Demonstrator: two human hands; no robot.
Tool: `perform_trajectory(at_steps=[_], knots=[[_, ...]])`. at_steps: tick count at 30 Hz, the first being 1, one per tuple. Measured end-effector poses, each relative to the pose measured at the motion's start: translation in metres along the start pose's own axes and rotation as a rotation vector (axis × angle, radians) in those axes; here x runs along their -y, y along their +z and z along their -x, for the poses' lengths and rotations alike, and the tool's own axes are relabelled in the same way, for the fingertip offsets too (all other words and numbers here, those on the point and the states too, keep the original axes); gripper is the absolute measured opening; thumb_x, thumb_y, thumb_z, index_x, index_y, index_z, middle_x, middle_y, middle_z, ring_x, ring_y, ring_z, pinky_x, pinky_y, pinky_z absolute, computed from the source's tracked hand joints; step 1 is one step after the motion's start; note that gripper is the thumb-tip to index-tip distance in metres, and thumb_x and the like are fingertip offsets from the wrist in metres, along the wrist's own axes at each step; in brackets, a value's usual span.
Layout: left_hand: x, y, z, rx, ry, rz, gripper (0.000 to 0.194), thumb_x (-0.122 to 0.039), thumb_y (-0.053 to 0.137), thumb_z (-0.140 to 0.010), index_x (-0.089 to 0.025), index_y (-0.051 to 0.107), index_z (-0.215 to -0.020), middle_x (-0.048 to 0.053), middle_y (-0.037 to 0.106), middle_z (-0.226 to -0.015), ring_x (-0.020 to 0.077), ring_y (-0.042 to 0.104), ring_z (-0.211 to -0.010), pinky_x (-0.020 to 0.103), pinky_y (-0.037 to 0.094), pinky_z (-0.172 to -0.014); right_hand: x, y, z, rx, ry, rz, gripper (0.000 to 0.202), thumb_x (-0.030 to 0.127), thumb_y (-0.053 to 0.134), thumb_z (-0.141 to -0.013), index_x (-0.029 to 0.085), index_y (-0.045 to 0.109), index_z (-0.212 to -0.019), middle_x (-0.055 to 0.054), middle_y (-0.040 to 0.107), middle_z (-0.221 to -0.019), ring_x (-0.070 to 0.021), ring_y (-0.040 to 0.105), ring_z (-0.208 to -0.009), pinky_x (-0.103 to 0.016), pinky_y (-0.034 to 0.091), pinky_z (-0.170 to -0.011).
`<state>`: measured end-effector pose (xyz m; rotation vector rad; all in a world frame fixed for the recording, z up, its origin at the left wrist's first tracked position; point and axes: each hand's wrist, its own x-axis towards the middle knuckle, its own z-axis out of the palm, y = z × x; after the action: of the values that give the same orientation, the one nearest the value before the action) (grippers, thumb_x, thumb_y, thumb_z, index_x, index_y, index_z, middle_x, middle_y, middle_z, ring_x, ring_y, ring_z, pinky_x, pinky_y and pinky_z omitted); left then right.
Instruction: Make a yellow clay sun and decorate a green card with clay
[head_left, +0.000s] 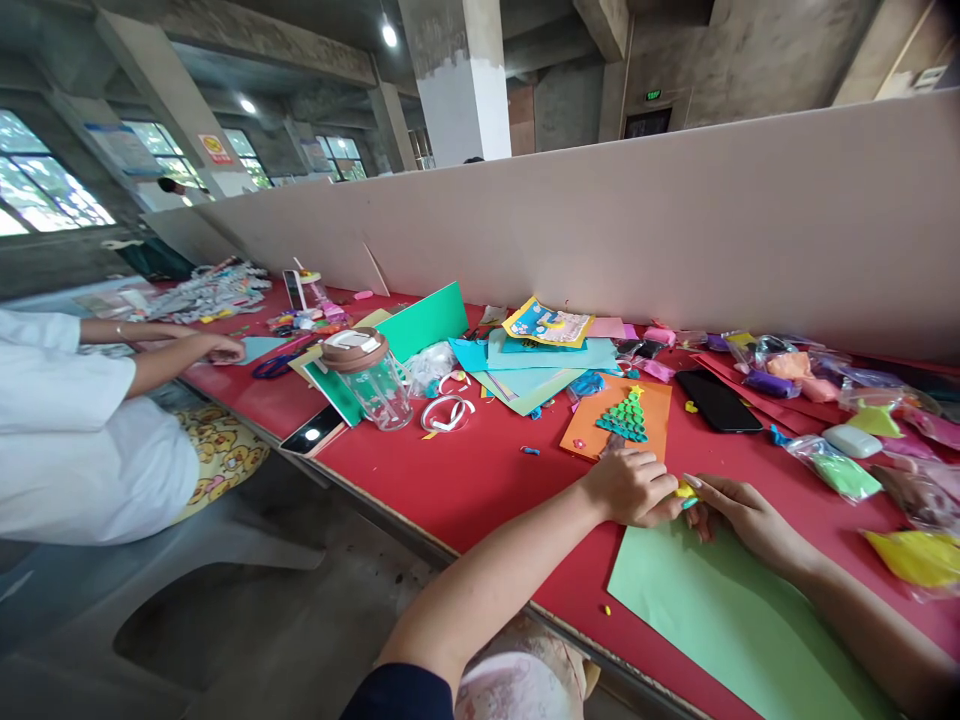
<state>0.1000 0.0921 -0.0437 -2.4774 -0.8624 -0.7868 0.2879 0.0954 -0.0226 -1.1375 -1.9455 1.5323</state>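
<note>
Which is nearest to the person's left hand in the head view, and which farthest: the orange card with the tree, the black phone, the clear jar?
From the left hand:
1. Orange card, just beyond it.
2. Black phone, beyond, to the right.
3. Clear jar, far left.

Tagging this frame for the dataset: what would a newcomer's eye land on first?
Probably the two hands meeting at the near edge of the red table: the left hand and right hand pinch a small yellow clay piece between their fingers, over a light green paper sheet. Just behind them lies an orange card with a green clay Christmas tree. At far left, another person in a white top reaches onto the table.
</note>
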Motion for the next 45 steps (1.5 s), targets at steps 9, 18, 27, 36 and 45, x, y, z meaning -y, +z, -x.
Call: perform_trajectory(at_steps=[9, 18, 27, 36, 45], knots=[[0.0, 0.003, 0.001, -0.065, -0.027, -0.017, 0.035, -0.036, 0.043, -0.084, -0.016, 0.06, -0.06, 0.001, 0.056, -0.049, 0.0151, 0.059, -0.053, 0.028, 0.042, -0.05, 0.005, 0.003, 0.003, 0.017, -0.019, -0.081, 0.054, 0.063, 0.042, -0.082, 0.015, 0.055, -0.061, -0.005, 0.06, -0.057, -0.0151, 0.054, -0.053, -0.029, 0.044, -0.057], [0.0, 0.005, 0.002, -0.039, -0.032, 0.019, 0.031, -0.034, 0.045, -0.081, -0.016, 0.059, -0.059, 0.001, 0.058, -0.05, 0.015, 0.06, -0.053, 0.027, 0.042, -0.05, 0.003, 0.001, 0.001, 0.053, -0.033, -0.039, 0.051, 0.065, 0.048, -0.079, 0.015, 0.054, -0.066, -0.004, 0.059, -0.062, -0.0142, 0.054, -0.055, -0.028, 0.045, -0.057], [-0.001, 0.009, 0.002, -0.017, -0.043, 0.019, 0.032, -0.035, 0.045, -0.08, -0.016, 0.059, -0.059, 0.002, 0.056, -0.049, 0.0154, 0.06, -0.053, 0.029, 0.042, -0.051, 0.005, 0.002, 0.0, 0.03, -0.013, -0.006, 0.052, 0.067, 0.05, -0.076, 0.016, 0.054, -0.065, -0.004, 0.06, -0.06, -0.0145, 0.055, -0.053, -0.028, 0.046, -0.056], [-0.001, 0.007, 0.002, 0.063, -0.075, 0.013, 0.032, -0.036, 0.046, -0.079, -0.017, 0.058, -0.057, 0.002, 0.058, -0.05, 0.0163, 0.061, -0.055, 0.03, 0.042, -0.052, 0.01, 0.004, 0.0, 0.04, -0.033, -0.001, 0.056, 0.071, 0.05, -0.072, 0.016, 0.055, -0.062, -0.004, 0.059, -0.057, -0.0147, 0.053, -0.051, -0.029, 0.045, -0.054], [-0.006, 0.008, -0.003, 0.075, -0.255, -0.033, 0.03, -0.035, 0.047, -0.077, -0.015, 0.061, -0.06, 0.005, 0.062, -0.054, 0.0197, 0.064, -0.06, 0.031, 0.047, -0.056, 0.007, 0.006, -0.005, -0.014, -0.048, -0.023, 0.053, 0.069, 0.051, -0.072, 0.017, 0.054, -0.063, -0.003, 0.058, -0.056, -0.0145, 0.054, -0.049, -0.029, 0.045, -0.052]])
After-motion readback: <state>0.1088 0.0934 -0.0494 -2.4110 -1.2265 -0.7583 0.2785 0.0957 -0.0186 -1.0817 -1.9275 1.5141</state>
